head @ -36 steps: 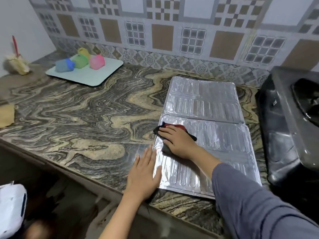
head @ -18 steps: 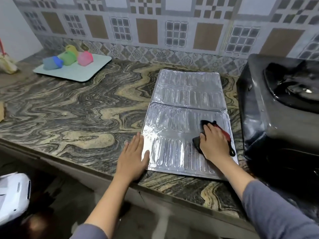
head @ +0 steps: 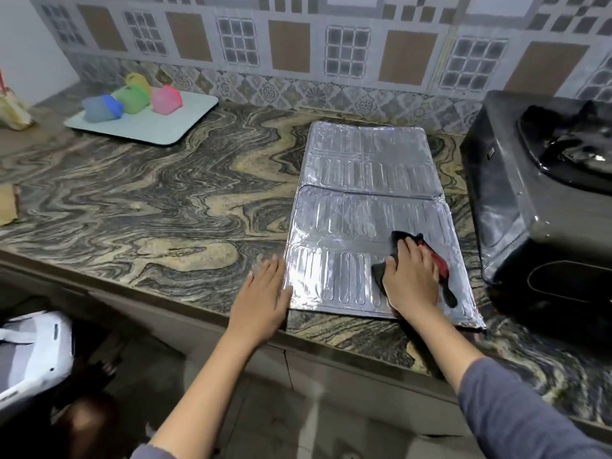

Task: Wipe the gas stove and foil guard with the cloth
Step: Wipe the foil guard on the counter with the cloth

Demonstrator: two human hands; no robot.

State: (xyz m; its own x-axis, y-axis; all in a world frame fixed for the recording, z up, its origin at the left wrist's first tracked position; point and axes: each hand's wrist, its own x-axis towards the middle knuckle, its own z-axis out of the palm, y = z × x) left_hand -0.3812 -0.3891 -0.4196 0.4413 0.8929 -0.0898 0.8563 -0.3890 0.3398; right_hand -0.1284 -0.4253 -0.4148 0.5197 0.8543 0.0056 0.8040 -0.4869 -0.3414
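A silver embossed foil guard (head: 364, 180) lies flat on the marble counter, folded out in two panels. My right hand (head: 412, 279) presses a black and red cloth (head: 437, 263) flat onto the near panel, toward its right side. The flat palm of my left hand (head: 263, 299) rests on the counter at the guard's near left corner, fingers touching its edge. The black gas stove (head: 530, 200) stands just right of the guard, its burner top partly cut off by the frame.
A pale tray (head: 185, 124) with blue, green, yellow and pink cups sits at the back left. A tiled wall (head: 298, 44) runs behind the counter. The counter's front edge (head: 165, 313) passes under my wrists. A white object (head: 29, 356) lies below left.
My right hand slid the cloth from the near panel's left side to its right side, then slightly back toward the middle. My left hand stayed at the guard's left corner.
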